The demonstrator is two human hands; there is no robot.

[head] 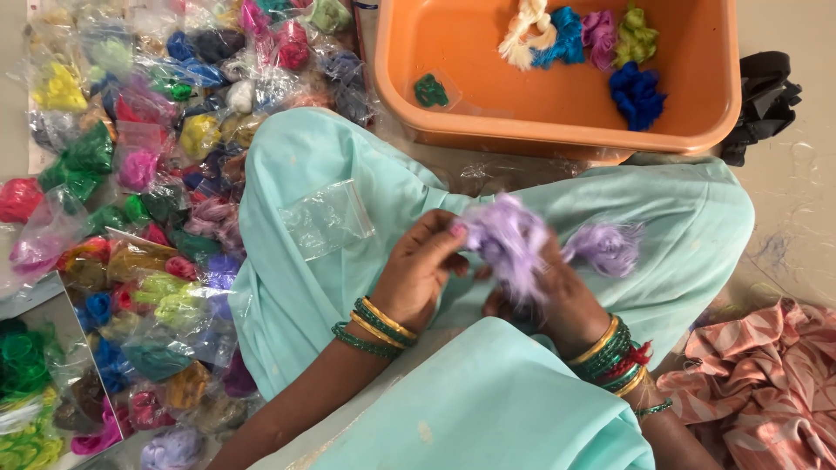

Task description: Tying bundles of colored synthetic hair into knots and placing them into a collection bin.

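Left hand (418,270) and right hand (562,300) are both pinching a blurred tuft of lilac fluffy fibre (509,239) over the lap, which is draped in pale turquoise cloth (287,165). An empty clear plastic pouch (326,218) is lying on the left knee. Far off, an orange plastic tub (557,113) is holding coloured tufts; bagged tufts (139,218) are covering the floor at left.
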